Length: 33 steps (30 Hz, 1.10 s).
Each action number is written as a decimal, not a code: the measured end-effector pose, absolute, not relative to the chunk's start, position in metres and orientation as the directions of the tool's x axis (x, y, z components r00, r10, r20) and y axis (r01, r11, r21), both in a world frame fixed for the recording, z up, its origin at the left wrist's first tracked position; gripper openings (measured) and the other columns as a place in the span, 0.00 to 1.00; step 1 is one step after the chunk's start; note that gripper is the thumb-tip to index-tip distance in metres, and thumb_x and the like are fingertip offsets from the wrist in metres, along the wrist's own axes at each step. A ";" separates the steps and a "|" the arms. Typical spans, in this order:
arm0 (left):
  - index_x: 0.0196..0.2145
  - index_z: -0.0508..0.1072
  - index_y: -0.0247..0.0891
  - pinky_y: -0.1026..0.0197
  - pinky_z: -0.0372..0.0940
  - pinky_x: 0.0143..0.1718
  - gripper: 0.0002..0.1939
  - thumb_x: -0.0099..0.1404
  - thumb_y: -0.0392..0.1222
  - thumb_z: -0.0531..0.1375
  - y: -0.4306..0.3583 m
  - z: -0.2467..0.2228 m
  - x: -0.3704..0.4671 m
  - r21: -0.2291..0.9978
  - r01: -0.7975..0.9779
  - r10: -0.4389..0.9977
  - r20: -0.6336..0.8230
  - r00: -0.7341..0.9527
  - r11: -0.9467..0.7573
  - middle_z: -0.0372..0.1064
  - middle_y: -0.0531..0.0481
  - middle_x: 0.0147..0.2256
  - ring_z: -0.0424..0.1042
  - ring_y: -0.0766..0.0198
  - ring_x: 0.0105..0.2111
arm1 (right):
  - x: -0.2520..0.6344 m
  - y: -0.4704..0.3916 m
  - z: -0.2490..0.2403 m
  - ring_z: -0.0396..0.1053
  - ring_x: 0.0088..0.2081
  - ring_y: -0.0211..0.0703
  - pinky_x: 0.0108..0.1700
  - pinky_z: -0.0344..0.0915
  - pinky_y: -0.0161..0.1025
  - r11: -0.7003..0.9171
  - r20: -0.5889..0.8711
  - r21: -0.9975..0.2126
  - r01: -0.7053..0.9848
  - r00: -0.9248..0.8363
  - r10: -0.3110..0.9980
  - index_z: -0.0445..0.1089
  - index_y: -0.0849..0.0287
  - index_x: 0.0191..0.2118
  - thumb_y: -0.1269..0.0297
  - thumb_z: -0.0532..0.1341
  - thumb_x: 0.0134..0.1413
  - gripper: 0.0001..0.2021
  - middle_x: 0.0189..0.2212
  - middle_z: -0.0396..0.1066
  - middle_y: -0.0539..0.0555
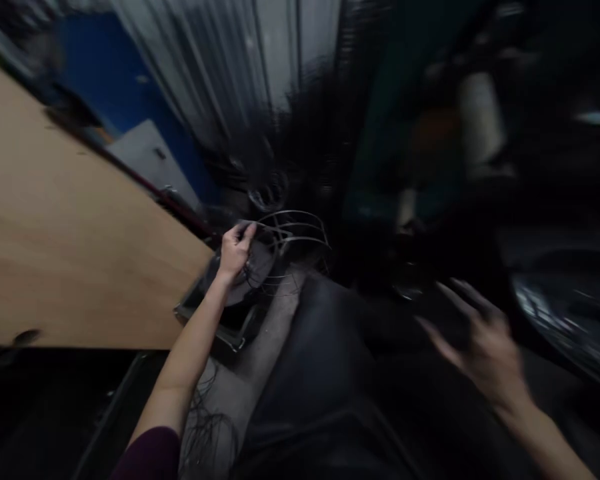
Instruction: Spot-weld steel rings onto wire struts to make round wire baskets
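Note:
My left hand is closed at the near end of a curved metal wire frame, whose thin bars bow out to the right of my fingers. Below that hand, a dark bin with a greyish round thing in it sits beside the table corner. My right hand is held out on the right with its fingers spread and nothing in them. Near it, a shiny pile in a large dark round container is blurred; what the pile is made of I cannot tell.
A light wooden tabletop fills the left side. Loose dark wire lies on the floor by my legs. A blue panel stands behind the table. Dark green machinery, smeared by motion, rises on the right.

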<state>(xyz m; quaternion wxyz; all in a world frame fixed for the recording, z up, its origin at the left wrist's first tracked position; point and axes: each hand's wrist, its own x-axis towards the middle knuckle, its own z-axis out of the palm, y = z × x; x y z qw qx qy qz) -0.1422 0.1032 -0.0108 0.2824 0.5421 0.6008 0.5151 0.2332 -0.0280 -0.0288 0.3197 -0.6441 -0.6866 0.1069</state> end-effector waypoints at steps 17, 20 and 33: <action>0.63 0.47 0.44 0.47 0.66 0.50 0.44 0.55 0.54 0.62 0.082 -0.129 0.037 0.747 0.547 0.764 -0.081 0.640 -0.379 0.63 0.43 0.50 0.69 0.51 0.48 | 0.343 -0.060 -0.098 0.58 0.59 0.51 0.60 0.55 0.44 -0.006 -0.116 -0.833 0.554 -0.164 0.980 0.53 0.60 0.64 0.61 0.70 0.43 0.42 0.59 0.58 0.61; 0.59 0.57 0.45 0.48 0.68 0.47 0.35 0.56 0.52 0.60 0.072 -0.121 0.049 0.645 0.596 0.745 -0.062 0.664 -0.477 0.61 0.44 0.47 0.69 0.51 0.46 | 0.408 -0.057 -0.091 0.62 0.56 0.46 0.58 0.57 0.41 -0.248 -0.208 -0.651 0.717 0.146 0.967 0.65 0.58 0.57 0.60 0.62 0.56 0.23 0.54 0.65 0.57; 0.60 0.59 0.46 0.45 0.66 0.46 0.31 0.60 0.47 0.59 0.026 -0.108 0.061 0.438 0.634 0.709 0.011 0.706 -0.638 0.60 0.43 0.41 0.66 0.51 0.41 | 0.537 -0.032 -0.107 0.68 0.48 0.55 0.47 0.62 0.44 -0.722 -0.395 -0.019 0.692 0.658 0.641 0.69 0.68 0.52 0.65 0.62 0.57 0.18 0.47 0.69 0.69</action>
